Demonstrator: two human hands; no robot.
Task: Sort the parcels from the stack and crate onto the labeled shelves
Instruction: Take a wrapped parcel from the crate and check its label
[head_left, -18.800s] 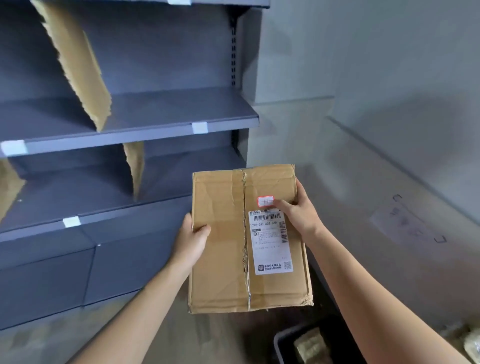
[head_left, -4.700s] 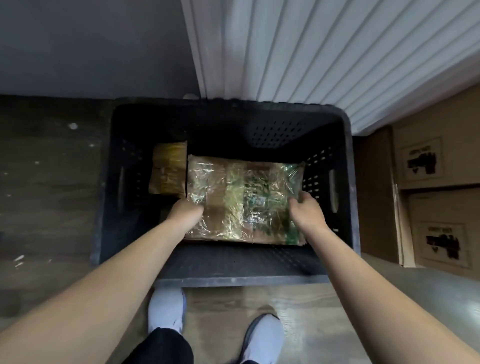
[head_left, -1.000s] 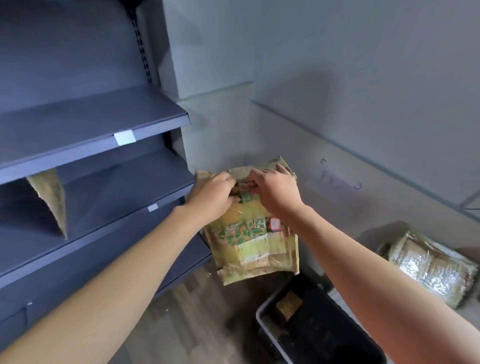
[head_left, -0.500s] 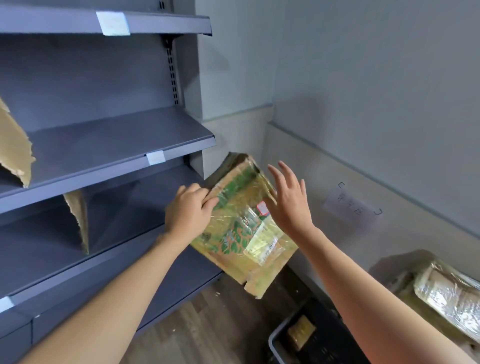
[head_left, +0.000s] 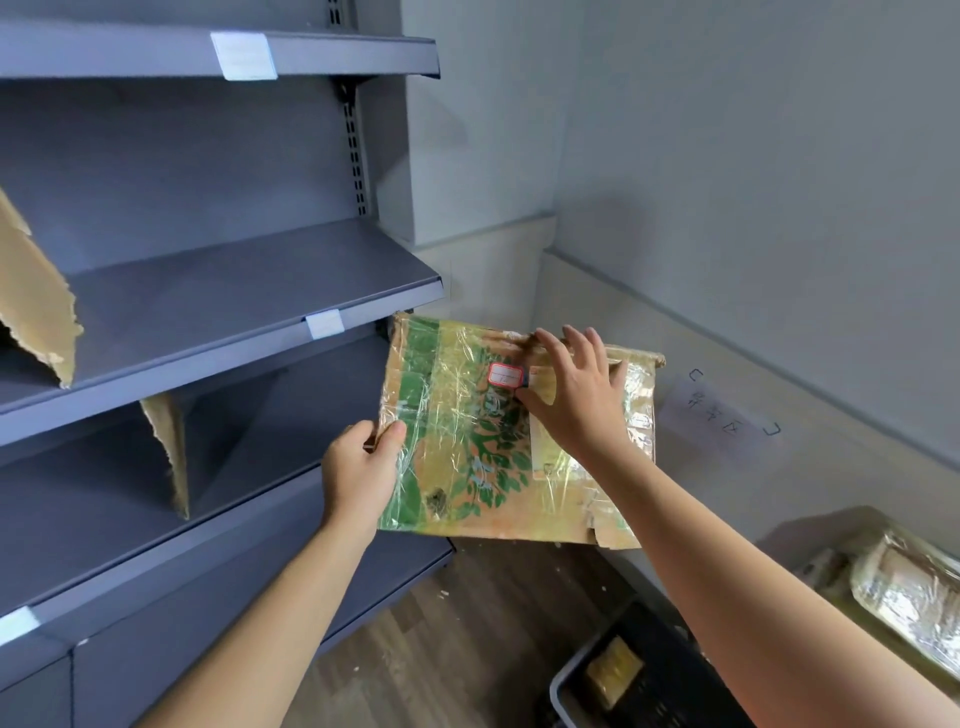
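While the person is standing by the right end of the grey shelves (head_left: 234, 291), they are holding a flat parcel (head_left: 467, 441) up in the air with both hands. The parcel is wrapped in shiny clear film and is showing green leaves on brown card. The left hand (head_left: 358, 467) is gripping its near left edge, with the thumb on top and the fingers going under. The right hand (head_left: 576, 400) is lying flat on top, its fingers wide and straight and reaching to the far edge, not curling round anything.

The parcel's far left corner is sitting just under the front lip of the middle shelf; I cannot tell if they are touching. Its near right corner is looking torn and ragged. There is a wide gap on each shelf board between the torn cardboard dividers (head_left: 36, 301) and the right end. The wooden floor (head_left: 441, 649) is showing below the parcel. A black crate (head_left: 649, 691) is standing low on the right with a small brown packet (head_left: 613, 673) inside. Another shiny bundle (head_left: 909, 592) is lying well apart at the far right.

A little red-edged sticker (head_left: 504, 375) is sitting on the parcel just beside the right thumb, but its writing is too small to read. White tags (head_left: 324, 323) are sticking to the shelf fronts, too blurry to read. A paper sign (head_left: 722, 415) is hanging on the wall with marks I cannot make out.
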